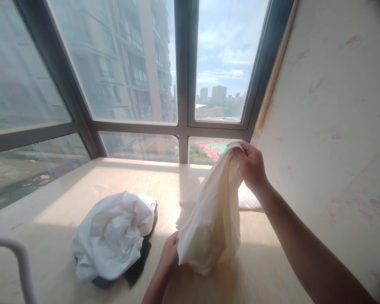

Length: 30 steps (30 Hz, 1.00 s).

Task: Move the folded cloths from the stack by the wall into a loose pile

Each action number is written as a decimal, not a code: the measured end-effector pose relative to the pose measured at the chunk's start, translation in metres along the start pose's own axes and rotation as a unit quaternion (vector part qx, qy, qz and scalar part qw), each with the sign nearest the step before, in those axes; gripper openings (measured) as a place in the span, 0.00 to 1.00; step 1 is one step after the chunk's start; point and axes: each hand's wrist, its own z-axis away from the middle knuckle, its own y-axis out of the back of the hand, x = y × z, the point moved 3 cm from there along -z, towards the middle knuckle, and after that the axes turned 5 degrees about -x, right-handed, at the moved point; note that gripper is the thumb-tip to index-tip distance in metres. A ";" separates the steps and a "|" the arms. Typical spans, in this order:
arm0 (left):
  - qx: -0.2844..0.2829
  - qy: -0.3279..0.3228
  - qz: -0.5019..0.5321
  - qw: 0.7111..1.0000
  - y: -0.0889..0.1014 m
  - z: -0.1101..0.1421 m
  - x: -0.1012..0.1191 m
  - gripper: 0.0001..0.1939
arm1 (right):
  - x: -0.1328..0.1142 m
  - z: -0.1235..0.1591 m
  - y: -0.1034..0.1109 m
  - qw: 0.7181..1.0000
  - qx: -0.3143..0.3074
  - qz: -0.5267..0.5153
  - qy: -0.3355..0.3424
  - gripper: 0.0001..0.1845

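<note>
A thin white cloth (205,219), perhaps a garment, hangs between my two hands above the pale wooden surface (164,181). My right hand (251,162) is raised near the window and closed on the cloth's upper end. Lower down, my left hand (170,253) grips its left edge, with the fingertips partly hidden behind the fabric. Folds fall open toward me, and the inside looks yellowish in shadow. Left of my hands, a crumpled white cloth heap (114,232) lies on the surface, with dark fabric (139,261) poking out from under it.
Behind my right wrist lies another white item (248,198), partly hidden. A white curved tube (15,249) rises at the lower left. Grey-framed windows (183,84) border the surface at the back and left. A flower-patterned wall (335,126) stands close on the right.
</note>
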 end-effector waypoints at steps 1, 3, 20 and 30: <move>0.016 0.002 0.000 1.000 0.010 0.003 -0.001 0.24 | -0.010 -0.005 -0.004 1.000 0.018 -0.020 0.008 0.12; 0.078 -0.007 -0.005 0.997 0.030 0.011 0.003 0.29 | -0.028 -0.007 -0.018 0.999 0.006 -0.042 0.028 0.12; 0.034 -0.066 -0.510 0.857 -0.038 0.001 0.023 0.43 | 0.143 0.179 0.001 0.951 -0.178 0.008 -0.253 0.16; 0.204 -0.122 -0.100 0.966 0.028 -0.032 0.079 0.11 | 0.212 0.290 0.055 0.937 -0.082 0.075 -0.331 0.16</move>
